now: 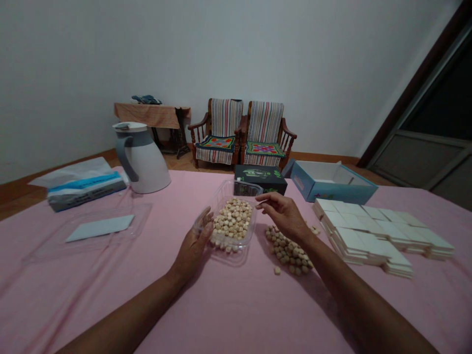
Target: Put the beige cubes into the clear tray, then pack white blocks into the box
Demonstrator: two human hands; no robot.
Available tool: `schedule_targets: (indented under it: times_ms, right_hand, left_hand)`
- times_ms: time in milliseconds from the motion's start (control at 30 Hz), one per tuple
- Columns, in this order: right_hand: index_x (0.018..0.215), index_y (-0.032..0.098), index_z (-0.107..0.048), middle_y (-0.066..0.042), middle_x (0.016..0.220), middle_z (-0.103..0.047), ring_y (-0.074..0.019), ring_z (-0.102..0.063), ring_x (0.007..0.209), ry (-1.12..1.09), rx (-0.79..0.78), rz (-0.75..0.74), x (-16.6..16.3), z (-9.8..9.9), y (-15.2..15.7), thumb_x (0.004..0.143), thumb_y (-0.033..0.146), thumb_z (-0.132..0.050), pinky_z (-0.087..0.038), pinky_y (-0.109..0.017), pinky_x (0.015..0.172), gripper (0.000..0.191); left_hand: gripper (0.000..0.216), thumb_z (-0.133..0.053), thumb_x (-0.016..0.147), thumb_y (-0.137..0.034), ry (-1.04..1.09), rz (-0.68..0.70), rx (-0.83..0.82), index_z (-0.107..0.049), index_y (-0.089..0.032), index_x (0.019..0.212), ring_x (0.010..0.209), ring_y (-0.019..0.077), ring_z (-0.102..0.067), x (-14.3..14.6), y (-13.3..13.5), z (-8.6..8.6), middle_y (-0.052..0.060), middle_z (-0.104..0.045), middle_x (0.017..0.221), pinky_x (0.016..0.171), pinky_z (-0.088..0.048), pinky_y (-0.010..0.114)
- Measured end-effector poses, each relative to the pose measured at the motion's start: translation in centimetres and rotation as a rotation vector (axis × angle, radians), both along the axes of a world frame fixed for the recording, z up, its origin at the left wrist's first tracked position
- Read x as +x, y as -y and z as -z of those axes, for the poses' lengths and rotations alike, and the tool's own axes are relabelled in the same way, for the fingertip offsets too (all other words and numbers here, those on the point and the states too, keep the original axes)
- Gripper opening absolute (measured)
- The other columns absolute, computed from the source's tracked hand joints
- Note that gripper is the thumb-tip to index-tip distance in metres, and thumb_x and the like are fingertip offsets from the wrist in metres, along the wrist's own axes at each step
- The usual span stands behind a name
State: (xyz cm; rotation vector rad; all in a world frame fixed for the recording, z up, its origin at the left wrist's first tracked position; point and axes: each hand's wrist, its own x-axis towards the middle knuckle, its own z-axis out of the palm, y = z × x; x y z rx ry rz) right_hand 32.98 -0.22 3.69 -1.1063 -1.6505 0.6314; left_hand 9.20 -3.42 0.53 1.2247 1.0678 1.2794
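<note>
A clear plastic container (241, 189) full of small pale round pieces (233, 220) stands on the pink tablecloth in front of me. My left hand (195, 243) rests against the container's near left corner, fingers curled on its wall. My right hand (282, 211) hovers over the container's right rim, thumb and fingers pinched together on a small pale piece. A loose heap of the same pieces (289, 250) lies on the cloth under my right wrist.
A white and grey jug (142, 157) stands at the back left beside a blue and white packet (86, 189). A clear lid with a grey card (99, 227) lies left. Stacked white tiles (379, 233), a blue box (332, 182) and a black box (260, 177) sit right and behind.
</note>
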Motion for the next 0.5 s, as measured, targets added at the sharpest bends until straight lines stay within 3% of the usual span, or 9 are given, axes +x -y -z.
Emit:
schedule_targets:
  times_ms: [100,200,333,500]
  right_hand:
    - [0.089,0.017,-0.066,-0.004,0.084,-0.069,-0.0151,-0.066,0.074,0.122,-0.046,0.095,1.4,0.3,-0.5,0.08,0.017,-0.05,-0.049,-0.026,0.067,0.018]
    - [0.082,0.017,-0.068,-0.005,0.083,-0.07,-0.0162,-0.064,0.077,0.496,-0.135,0.163,3.0,1.1,-1.0,0.075,0.01,-0.051,-0.046,-0.026,0.071,0.019]
    - [0.086,0.017,-0.07,-0.009,0.092,-0.07,-0.0202,-0.062,0.087,0.927,-0.281,0.172,3.8,2.3,-1.0,0.074,0.013,-0.056,-0.041,-0.027,0.072,0.019]
    - [0.09,0.018,-0.07,-0.009,0.096,-0.071,-0.0207,-0.063,0.089,1.011,-0.334,0.187,3.1,2.2,-0.5,0.077,0.013,-0.052,-0.038,-0.027,0.071,0.023]
  left_hand:
    - [0.073,-0.059,0.078,-0.057,0.024,0.008,-0.018,-0.041,-0.019,0.139,0.133,0.0298,-0.041,0.0,0.1,0.1,0.015,-0.045,0.144,0.106,-0.037,0.04]
    - [0.074,-0.06,0.078,-0.056,0.025,0.009,-0.02,-0.041,-0.018,0.138,0.132,0.0302,-0.042,0.0,0.1,0.1,0.016,-0.046,0.144,0.104,-0.039,0.039]
    - [0.071,-0.058,0.08,-0.055,0.015,0.0,-0.025,-0.041,-0.019,0.139,0.132,0.0298,-0.042,-0.1,0.1,0.1,0.015,-0.046,0.144,0.104,-0.039,0.04]
    - [0.073,-0.057,0.08,-0.056,-0.014,0.006,0.014,-0.04,-0.017,0.139,0.131,0.0281,-0.044,-0.2,-0.1,0.2,0.016,-0.046,0.143,0.109,-0.033,0.039]
